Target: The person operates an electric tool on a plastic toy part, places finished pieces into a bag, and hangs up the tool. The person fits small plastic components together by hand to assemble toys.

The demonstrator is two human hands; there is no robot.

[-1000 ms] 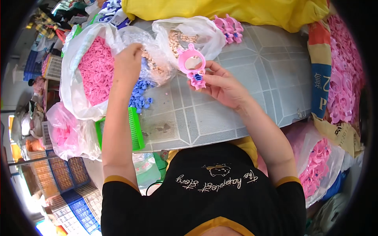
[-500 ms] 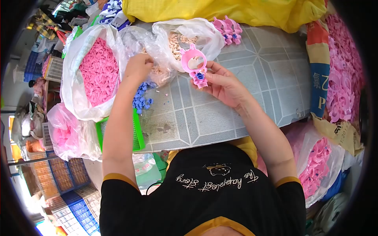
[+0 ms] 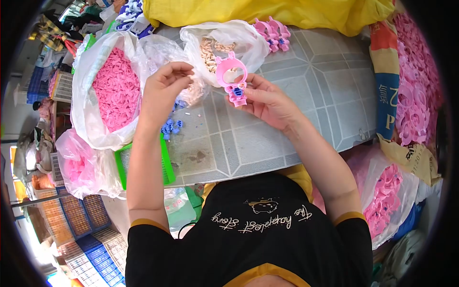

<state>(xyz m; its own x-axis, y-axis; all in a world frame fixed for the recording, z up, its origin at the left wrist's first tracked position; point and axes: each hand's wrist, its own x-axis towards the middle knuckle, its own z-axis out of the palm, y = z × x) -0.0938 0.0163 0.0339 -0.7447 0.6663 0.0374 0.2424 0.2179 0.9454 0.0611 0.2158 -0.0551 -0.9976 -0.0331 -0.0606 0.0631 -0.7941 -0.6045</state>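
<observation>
Between the thumb and fingers of my right hand (image 3: 267, 103) is a pink plastic ring-shaped toy part (image 3: 221, 76) with small ears on top and a blue striped piece at its lower end. My left hand (image 3: 166, 91) is raised to its left, above a clear bag of beige pieces (image 3: 195, 92). Its thumb and fingertips are drawn together; whatever they hold, if anything, is too small to make out. Just below that hand lie small blue pieces (image 3: 171, 128) on the table.
The grey tiled-pattern table (image 3: 287, 129) bears a white bag of pink pieces (image 3: 117, 91), another bag of beige pieces (image 3: 208, 52), a green basket (image 3: 167, 165) and finished-looking pink parts (image 3: 272, 36). A yellow cloth (image 3: 267, 14) covers the back. Sacks of pink parts (image 3: 413, 110) stand at right.
My left hand has lifted from the clear bag of beige pieces and come slightly toward the pink part. My right hand still holds that part in nearly the same place.
</observation>
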